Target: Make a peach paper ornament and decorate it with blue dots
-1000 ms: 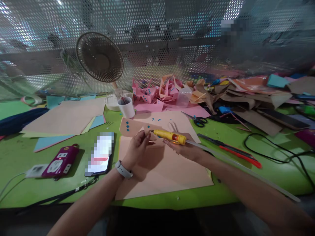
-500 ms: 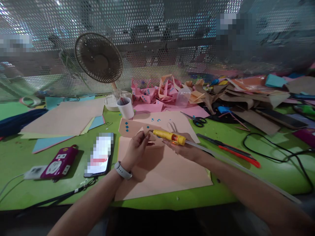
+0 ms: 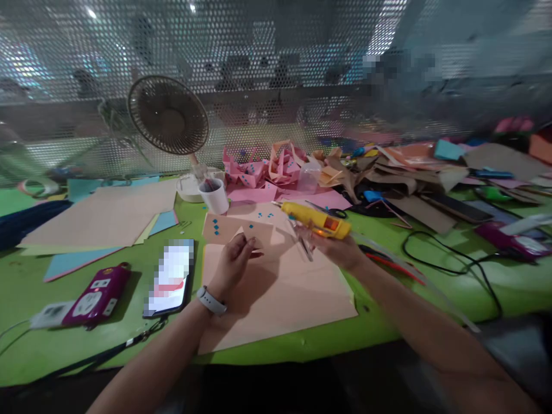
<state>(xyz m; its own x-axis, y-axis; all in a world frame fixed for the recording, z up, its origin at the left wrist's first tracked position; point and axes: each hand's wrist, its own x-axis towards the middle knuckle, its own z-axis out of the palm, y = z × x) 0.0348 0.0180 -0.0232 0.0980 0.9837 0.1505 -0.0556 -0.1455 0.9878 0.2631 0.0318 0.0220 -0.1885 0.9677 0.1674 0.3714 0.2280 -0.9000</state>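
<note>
Near the bottom of the frame we see two bare forearms, and the left one wears one pale watch (image 3: pixel 211 300). We count two hands. The left hand (image 3: pixel 233 265) is at the centre of the frame, over the large peach sheet (image 3: pixel 280 293) on the green desk (image 3: pixel 388 313). Its grip is closed: the fingertips pinch one small piece of peach paper (image 3: pixel 252 243). The right hand (image 3: pixel 338 250) is just right of centre, and its grip is clenched around one yellow glue gun (image 3: pixel 317 219). The gun lies above the fingers, with its nozzle pointing to the upper left of the frame, well apart from the pinched paper.

Half a second ago the nozzle was almost touching the paper in the left hand; now the gun is lifted higher and pulled away to the right, while the left hand has kept nearly the same place.

To the left of the hands lie one phone (image 3: pixel 170 279) and one purple power strip (image 3: pixel 97 294). To the right we see one black cable (image 3: pixel 452 253). Farther back there are one white cup (image 3: pixel 214 195), one pair of scissors (image 3: pixel 332 212), one second peach sheet with small blue squares (image 3: pixel 259 221), and a heap of pink folded papers (image 3: pixel 263 169); these we cannot count exactly. At the upper left stands one small fan (image 3: pixel 168 115) before the perforated metal screen (image 3: pixel 280 69).
</note>
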